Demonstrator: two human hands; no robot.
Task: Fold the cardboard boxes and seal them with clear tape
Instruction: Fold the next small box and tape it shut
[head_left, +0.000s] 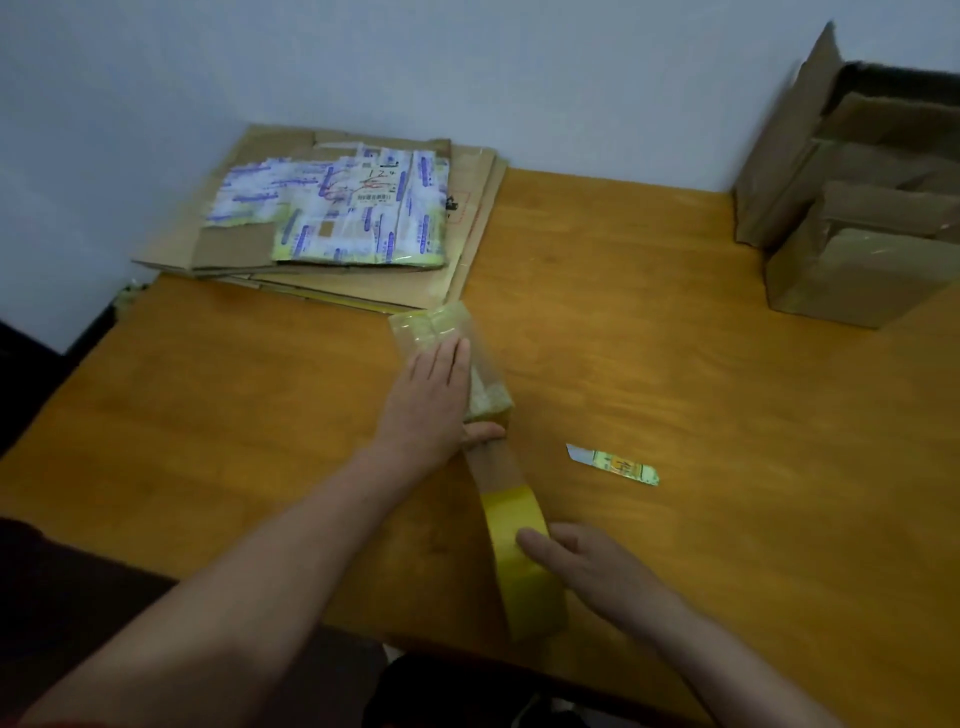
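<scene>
**Dim, soft frame, smeared at the edges**

You are working in low, flat light, and the whole view looks dull and slightly grainy. The wall (467, 62) across the top reads bluish grey. The table (675, 364) is brightest at centre right and carries only faint, soft-edged shadows. The open boxes (857, 182) at the upper right are smeared by motion blur, and the tape roll (524, 571) at lower centre is soft too. The lower left corner falls nearly black. Straight lines lean and bow towards the borders.

Left hand (431, 395) presses small taped box (431, 325); right hand (582, 566) holds tape roll (524, 597), strip (498, 467) stretched between.
</scene>
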